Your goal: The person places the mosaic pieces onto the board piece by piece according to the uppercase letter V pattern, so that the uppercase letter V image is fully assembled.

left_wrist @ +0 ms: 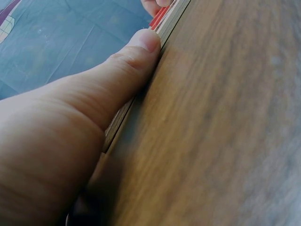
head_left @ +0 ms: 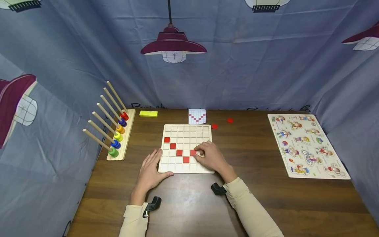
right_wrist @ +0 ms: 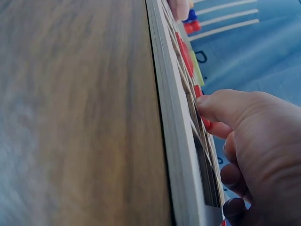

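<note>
A pale wooden grid board point(head_left: 171, 167) lies on the table, with several red square tiles point(head_left: 179, 152) set in its cells in a descending diagonal. My right hand point(head_left: 211, 157) pinches another red tile point(head_left: 193, 152) between thumb and fingers, up and right of the lowest one. In the right wrist view this tile point(right_wrist: 198, 92) stands tilted at the grid under the thumb tip. My left hand point(head_left: 149, 172) rests at the board's lower left corner, fingers extended along the left side, thumb point(left_wrist: 141, 47) against the near edge.
Behind the board are a pattern card point(head_left: 197, 112) with a V of red squares and two loose red tiles point(head_left: 214, 126). A yellow block point(head_left: 148, 114) and a peg stand point(head_left: 128, 138) with coloured rings are at left. A picture puzzle board point(head_left: 308, 148) lies right.
</note>
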### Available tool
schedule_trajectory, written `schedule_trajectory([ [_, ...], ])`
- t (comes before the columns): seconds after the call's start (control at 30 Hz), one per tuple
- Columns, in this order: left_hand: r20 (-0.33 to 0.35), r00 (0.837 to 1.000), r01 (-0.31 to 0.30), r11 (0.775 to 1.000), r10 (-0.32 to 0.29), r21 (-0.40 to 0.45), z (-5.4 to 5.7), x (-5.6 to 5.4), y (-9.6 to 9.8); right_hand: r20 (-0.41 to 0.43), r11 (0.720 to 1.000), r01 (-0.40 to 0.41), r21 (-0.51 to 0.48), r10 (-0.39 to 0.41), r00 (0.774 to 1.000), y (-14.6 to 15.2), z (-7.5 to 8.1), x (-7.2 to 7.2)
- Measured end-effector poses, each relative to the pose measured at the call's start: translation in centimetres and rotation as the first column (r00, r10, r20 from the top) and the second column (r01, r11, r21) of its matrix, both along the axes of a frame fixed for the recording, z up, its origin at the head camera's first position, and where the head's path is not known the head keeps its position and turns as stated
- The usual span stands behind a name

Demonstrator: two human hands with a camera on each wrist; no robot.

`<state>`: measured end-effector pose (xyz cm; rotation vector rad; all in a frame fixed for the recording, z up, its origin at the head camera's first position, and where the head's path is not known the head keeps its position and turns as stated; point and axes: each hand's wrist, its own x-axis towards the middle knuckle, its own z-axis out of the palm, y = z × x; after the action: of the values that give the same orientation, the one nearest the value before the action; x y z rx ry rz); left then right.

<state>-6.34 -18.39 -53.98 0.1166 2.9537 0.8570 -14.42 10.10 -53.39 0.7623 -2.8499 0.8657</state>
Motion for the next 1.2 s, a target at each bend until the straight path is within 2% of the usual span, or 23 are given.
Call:
schedule_trajectory([
  [0.33, 0.027, 1.000, -0.002, 1.000, 0.002, 0.005, -0.2, 0.1, 0.0, -0.008, 0.999, 0.020, 0.042, -0.019, 1.000, -0.3, 0.2, 0.2],
  [0.47, 0.004, 1.000, 0.007, 1.000, -0.007, 0.001, -0.1, -0.1, 0.1, -0.010, 0.998, 0.047, 0.043, -0.047, 0.999, -0.4, 0.5, 0.3],
  [0.6, -0.018, 1.000, 0.011, 1.000, -0.011, -0.004, 0.0, -0.2, 0.2, 0.005, 0.999, 0.035, 0.011, -0.035, 0.999, -0.3, 1.1, 0.2],
  [0.7, -0.001, 1.000, 0.005, 1.000, -0.005, 0.000, 0.0, -0.1, 0.1, 0.072, 0.998, 0.029, -0.048, -0.025, 0.997, 0.5, 1.3, -0.1],
  [0.87, 0.018, 1.000, 0.001, 1.000, -0.001, -0.003, -0.2, 0.2, 0.0, 0.146, 0.977, 0.111, -0.182, -0.084, 0.986, 3.7, 1.1, -2.1],
  [1.03, 0.010, 1.000, -0.010, 1.000, 0.010, 0.007, -0.1, 0.2, -0.1, 0.183, 0.958, 0.204, -0.204, -0.167, 0.969, 7.5, 0.4, -5.0],
  [1.2, -0.004, 1.000, -0.004, 1.000, 0.004, 0.021, 0.0, 0.0, 0.0, 0.203, 0.949, 0.245, -0.199, -0.205, 0.957, 9.9, -0.3, -7.2],
])
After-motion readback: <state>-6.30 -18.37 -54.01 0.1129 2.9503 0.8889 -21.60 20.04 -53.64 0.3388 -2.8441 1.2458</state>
